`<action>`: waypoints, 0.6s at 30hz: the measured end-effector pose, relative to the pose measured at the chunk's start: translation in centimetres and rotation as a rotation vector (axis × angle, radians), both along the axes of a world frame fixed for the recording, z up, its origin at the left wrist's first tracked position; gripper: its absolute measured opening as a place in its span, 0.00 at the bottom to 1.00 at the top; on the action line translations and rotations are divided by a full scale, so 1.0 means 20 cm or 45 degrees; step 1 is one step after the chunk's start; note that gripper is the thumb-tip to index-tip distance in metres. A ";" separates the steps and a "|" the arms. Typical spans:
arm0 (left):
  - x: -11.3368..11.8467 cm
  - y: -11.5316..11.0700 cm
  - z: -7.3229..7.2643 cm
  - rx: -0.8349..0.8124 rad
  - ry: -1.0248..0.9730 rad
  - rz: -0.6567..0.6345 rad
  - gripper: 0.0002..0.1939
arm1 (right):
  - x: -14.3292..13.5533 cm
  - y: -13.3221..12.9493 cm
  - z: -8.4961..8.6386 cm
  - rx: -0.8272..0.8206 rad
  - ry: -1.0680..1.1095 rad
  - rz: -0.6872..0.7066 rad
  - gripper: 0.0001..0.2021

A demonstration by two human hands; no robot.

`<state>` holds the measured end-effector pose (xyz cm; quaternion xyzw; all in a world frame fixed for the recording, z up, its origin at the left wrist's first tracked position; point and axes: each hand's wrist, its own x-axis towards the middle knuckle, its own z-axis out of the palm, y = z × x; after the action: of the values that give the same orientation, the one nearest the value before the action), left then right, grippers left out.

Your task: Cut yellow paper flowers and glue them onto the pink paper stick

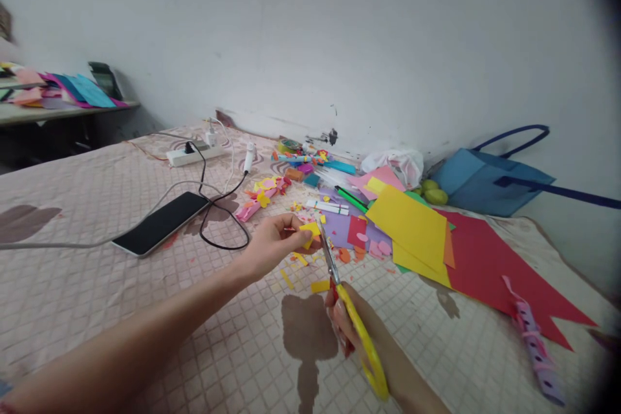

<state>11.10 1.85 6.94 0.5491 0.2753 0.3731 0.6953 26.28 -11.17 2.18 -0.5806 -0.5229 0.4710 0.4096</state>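
Note:
Between the thumb and fingers of my left hand (276,242) is a small piece of yellow paper (309,231). My right hand (356,320) is closed around the handles of a pair of scissors (331,265), which have a yellow grip and some red near the fingers. The metal blades point up and away from me, their tips at the right edge of the yellow piece. Whether the blades touch the paper I cannot tell. Below the hands lie yellow paper scraps (320,286) on the patterned cloth (242,336).
Yellow sheets (412,226), a large red sheet (490,265) and small cut-outs lie to the right. A black tablet-like device (162,223), cables and a power strip (196,155) are at left. A blue bag (490,181) stands by the wall; a pink flute-like object (536,349) lies front right.

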 end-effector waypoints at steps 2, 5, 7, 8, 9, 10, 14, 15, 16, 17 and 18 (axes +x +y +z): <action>0.00 0.00 0.00 0.003 0.004 -0.010 0.14 | 0.00 0.00 0.00 0.011 -0.019 -0.013 0.21; 0.00 0.01 -0.01 0.014 -0.007 -0.030 0.14 | -0.01 0.00 0.00 0.005 -0.022 -0.014 0.22; 0.00 0.02 -0.01 0.029 -0.012 -0.048 0.14 | -0.01 0.00 0.01 -0.022 -0.015 -0.021 0.22; 0.00 0.02 -0.01 0.037 -0.015 -0.056 0.14 | -0.02 0.00 0.01 -0.030 -0.009 -0.027 0.22; 0.00 0.02 -0.02 0.043 -0.016 -0.065 0.14 | -0.02 0.01 0.01 -0.030 -0.001 -0.035 0.23; 0.00 0.02 -0.02 0.047 -0.019 -0.070 0.14 | -0.02 0.01 0.02 -0.022 0.010 -0.045 0.23; 0.00 0.02 -0.03 0.037 -0.026 -0.095 0.13 | -0.04 0.01 0.01 0.015 0.048 -0.084 0.22; 0.00 0.02 -0.04 0.034 -0.029 -0.104 0.13 | -0.05 0.01 0.01 0.022 0.045 -0.093 0.22; 0.00 0.02 -0.04 0.032 -0.032 -0.110 0.12 | -0.05 0.01 0.01 0.030 0.035 -0.102 0.21; 0.00 0.02 -0.04 0.030 -0.035 -0.116 0.12 | -0.05 0.00 0.01 0.036 0.020 -0.107 0.21; 0.00 0.02 -0.05 0.031 -0.037 -0.118 0.12 | -0.05 0.01 0.01 0.042 0.004 -0.109 0.21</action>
<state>11.19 2.25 6.02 0.5642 0.2348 0.3517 0.7091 25.35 -11.07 2.31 -0.5950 -0.5046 0.4453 0.4395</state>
